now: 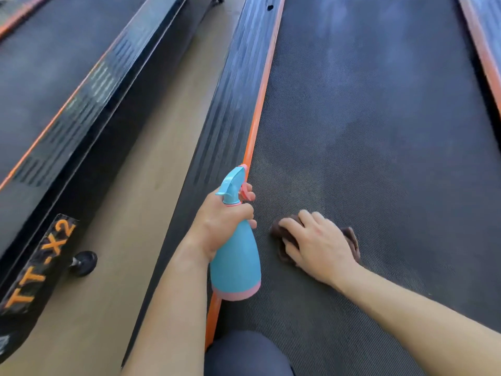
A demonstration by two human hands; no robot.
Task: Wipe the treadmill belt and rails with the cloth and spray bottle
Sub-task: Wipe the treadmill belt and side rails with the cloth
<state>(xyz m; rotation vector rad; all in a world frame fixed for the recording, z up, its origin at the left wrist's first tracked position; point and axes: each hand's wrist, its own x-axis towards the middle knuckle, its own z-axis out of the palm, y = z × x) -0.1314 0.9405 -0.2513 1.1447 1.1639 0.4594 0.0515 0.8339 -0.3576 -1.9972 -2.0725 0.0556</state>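
My left hand [221, 226] grips the neck of a blue spray bottle [236, 264] with a pink base, a finger on its pink trigger; the nozzle points away along the rail. The bottle hangs over the orange inner edge of the left rail [233, 104]. My right hand [317, 244] presses flat on a crumpled brown cloth [352, 240] lying on the dark textured treadmill belt [379, 131]. Most of the cloth is hidden under the hand. The right rail [485, 36] shows at the upper right edge.
A second treadmill [54, 104] marked TT-X2 lies parallel on the left, with a black foot [82, 263] on the tan floor strip [151, 172] between the machines. My knee [244, 354] in dark fabric sits at the bottom centre.
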